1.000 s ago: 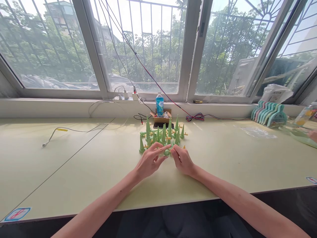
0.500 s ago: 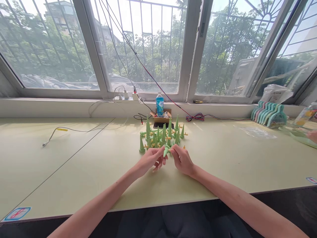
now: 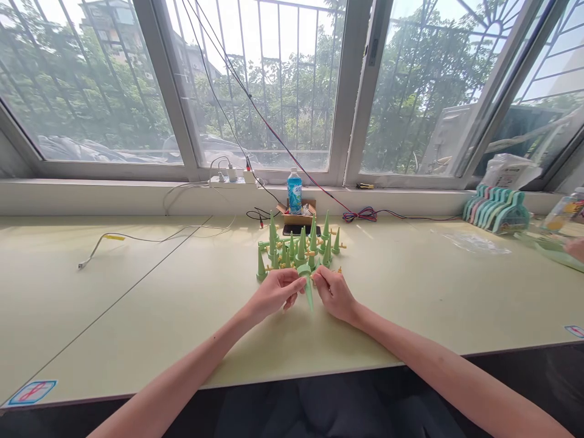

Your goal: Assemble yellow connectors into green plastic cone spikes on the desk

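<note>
Between the hands, the green spike [image 3: 309, 294] lay tip toward the near edge of the tabletop [image 3: 182, 316]. The left hand [image 3: 270, 294] gripped its left side; the right hand [image 3: 336, 297], equally near, pinched its right.

Shared workroom — numbered worktable [image 3: 159, 316], hangers [image 3: 496, 208], sockets [image 3: 232, 176].

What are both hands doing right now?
Left hand: closed on a green cone, tip pointing down.
Right hand: fingers pinched at the cone's side.
</note>
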`<state>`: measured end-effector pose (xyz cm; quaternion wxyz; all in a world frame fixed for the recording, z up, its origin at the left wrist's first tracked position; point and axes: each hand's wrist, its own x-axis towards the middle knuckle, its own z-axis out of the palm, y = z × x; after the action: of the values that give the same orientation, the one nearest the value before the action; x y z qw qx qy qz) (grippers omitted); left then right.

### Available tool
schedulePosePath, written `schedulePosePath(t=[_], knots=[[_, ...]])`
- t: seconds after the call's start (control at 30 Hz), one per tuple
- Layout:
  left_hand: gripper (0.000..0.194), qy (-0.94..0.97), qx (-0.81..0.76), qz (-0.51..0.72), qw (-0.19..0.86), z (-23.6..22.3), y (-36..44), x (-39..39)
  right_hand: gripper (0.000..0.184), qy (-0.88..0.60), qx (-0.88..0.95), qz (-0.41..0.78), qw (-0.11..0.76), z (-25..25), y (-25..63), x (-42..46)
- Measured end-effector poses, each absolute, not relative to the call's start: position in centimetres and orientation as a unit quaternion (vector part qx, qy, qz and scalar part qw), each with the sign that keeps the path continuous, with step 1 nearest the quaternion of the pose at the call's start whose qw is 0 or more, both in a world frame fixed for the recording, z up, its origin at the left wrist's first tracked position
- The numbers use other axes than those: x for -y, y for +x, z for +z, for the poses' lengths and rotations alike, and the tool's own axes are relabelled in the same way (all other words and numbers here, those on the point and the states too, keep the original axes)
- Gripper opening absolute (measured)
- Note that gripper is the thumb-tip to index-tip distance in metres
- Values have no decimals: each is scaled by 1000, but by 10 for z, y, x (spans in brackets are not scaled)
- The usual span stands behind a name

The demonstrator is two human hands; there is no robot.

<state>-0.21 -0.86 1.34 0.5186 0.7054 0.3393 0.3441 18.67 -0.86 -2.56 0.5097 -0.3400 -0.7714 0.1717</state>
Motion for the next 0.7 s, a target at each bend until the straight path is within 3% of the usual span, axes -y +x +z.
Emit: schedulePosePath(t=[0.27, 0.7], knots=[[41, 727, -344, 367, 467, 15, 1, 11, 38, -367, 736, 274, 498, -25, 185, 9], [40, 732, -359, 385, 433, 13, 2, 12, 42, -378, 713, 326, 492, -27, 184, 8]])
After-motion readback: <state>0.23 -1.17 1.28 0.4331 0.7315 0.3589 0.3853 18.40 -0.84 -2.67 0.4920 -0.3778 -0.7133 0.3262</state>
